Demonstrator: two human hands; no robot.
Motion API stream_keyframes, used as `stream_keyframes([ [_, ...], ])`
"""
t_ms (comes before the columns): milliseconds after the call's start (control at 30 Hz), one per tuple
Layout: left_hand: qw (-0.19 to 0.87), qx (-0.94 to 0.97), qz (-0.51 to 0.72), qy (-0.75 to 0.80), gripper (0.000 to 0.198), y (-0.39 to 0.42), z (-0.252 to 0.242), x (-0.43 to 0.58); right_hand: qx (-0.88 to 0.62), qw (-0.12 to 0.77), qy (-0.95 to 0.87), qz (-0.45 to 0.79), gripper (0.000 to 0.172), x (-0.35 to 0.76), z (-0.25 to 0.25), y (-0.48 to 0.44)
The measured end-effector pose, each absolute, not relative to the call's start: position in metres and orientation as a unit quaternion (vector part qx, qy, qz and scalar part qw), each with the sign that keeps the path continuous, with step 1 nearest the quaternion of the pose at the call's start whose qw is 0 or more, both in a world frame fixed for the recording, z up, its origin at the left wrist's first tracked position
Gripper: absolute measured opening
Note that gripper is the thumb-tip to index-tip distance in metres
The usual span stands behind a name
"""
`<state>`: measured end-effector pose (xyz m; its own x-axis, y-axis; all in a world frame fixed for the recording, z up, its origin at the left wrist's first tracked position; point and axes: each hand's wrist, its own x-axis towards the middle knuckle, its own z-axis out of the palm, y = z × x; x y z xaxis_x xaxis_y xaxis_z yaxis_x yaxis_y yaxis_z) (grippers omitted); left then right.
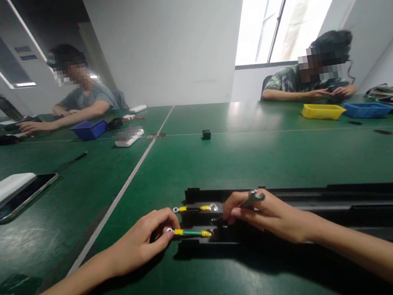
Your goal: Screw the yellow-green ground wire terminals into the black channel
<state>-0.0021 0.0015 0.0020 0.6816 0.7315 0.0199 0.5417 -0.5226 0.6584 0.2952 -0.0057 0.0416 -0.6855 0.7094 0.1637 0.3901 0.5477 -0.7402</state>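
A long black housing point(338, 205) lies across the green table in front of me. My left hand point(142, 242) pinches the ring end of a short green-yellow wire point(190, 232) at the housing's left end. A second green-yellow wire point(194, 209) with ring terminals lies just behind it on the housing. My right hand point(265, 213) is closed around a small metal tool point(251, 199), its tip pointing down into the housing near the wires.
A phone and a white box point(0, 196) lie at the left. Two other people sit at the far side, with a blue bin point(89, 129), a yellow bin point(322, 111) and another blue bin point(368, 109). A small black part point(206, 134) sits mid-table.
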Motion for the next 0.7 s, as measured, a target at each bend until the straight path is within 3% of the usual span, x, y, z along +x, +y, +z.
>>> stream_keyframes([
  [700,0.321,0.859,0.151,0.37,0.014,0.0008,0.0026,-0.001,-0.302,0.194,-0.868,0.344,0.037,0.2946,0.0426,-0.0036],
])
